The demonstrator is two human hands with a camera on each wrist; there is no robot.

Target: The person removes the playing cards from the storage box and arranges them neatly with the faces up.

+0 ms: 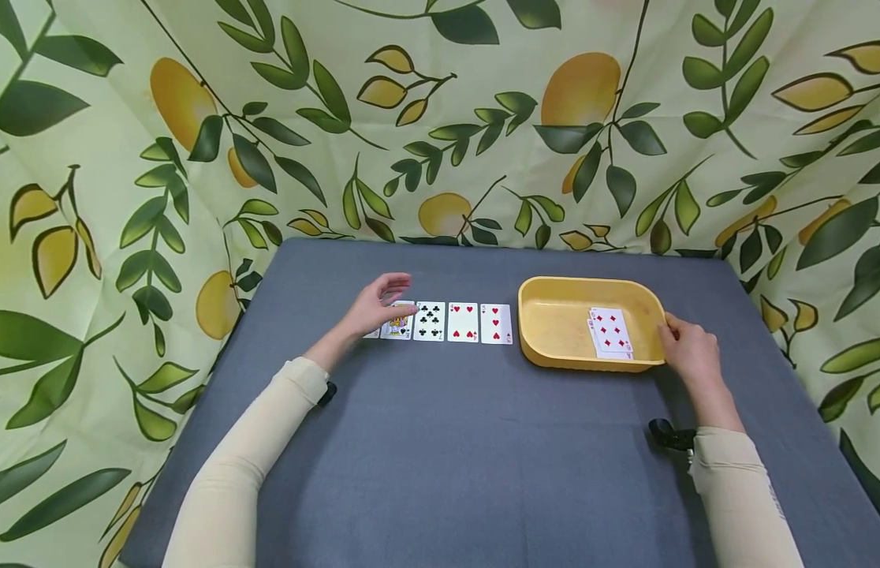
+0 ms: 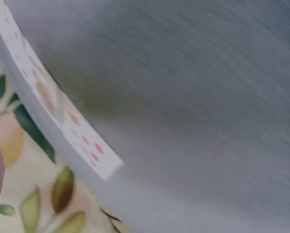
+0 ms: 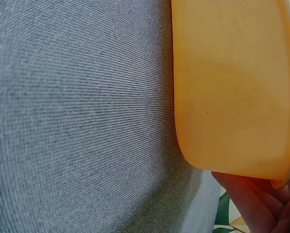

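My right hand [image 1: 691,351] grips the right end of a yellow plastic tub [image 1: 553,360], thumb at the rim and fingers under it in the right wrist view. Inside the tub lie overlapping playing cards, a diamonds card [image 1: 610,331] on top. To the left, my left hand [image 1: 374,306] hovers over a row of face-up playing cards, its fingers loosely bent and holding nothing. It partly covers the face card [image 1: 397,325] and the card at the row's left end [image 1: 372,334]. Rightward follow a clubs card [image 1: 429,322] and two hearts cards [image 1: 463,323], the last beside the tub.
A grey-blue cloth [image 1: 440,450] covers the table. Behind and at both sides hangs a fabric [image 1: 440,118] printed with leaves and lemons, close to the table's back edge. The left wrist view shows the card row [image 2: 89,141] blurred near the table edge.
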